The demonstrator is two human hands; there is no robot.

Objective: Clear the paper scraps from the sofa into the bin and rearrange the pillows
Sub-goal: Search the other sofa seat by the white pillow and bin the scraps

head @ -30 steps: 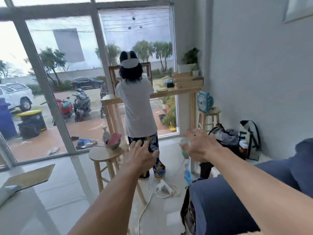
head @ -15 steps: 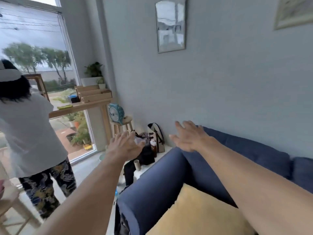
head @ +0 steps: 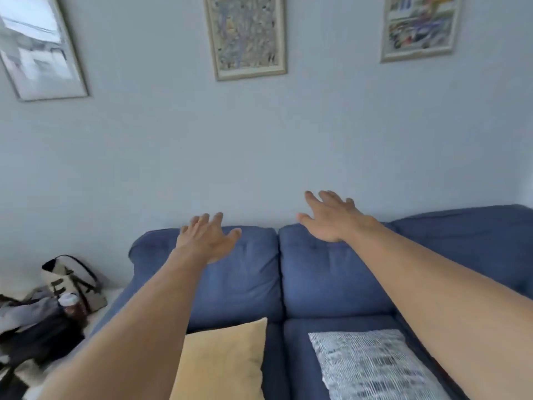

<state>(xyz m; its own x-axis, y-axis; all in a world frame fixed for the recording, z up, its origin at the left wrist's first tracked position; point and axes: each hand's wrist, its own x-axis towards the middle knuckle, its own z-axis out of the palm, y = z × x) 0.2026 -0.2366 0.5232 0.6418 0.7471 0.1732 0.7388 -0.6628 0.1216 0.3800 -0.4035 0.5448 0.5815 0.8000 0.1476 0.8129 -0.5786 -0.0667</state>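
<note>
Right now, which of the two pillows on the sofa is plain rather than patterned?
The yellow pillow, on the left seat; the grey-and-white pillow beside it has a dashed pattern.

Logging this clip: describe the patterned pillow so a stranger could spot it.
Find the blue sofa against the wall. Two pillows lie on its seat; the patterned pillow is the right one, white with dark dashes, unlike the plain yellow pillow beside it.
</note>
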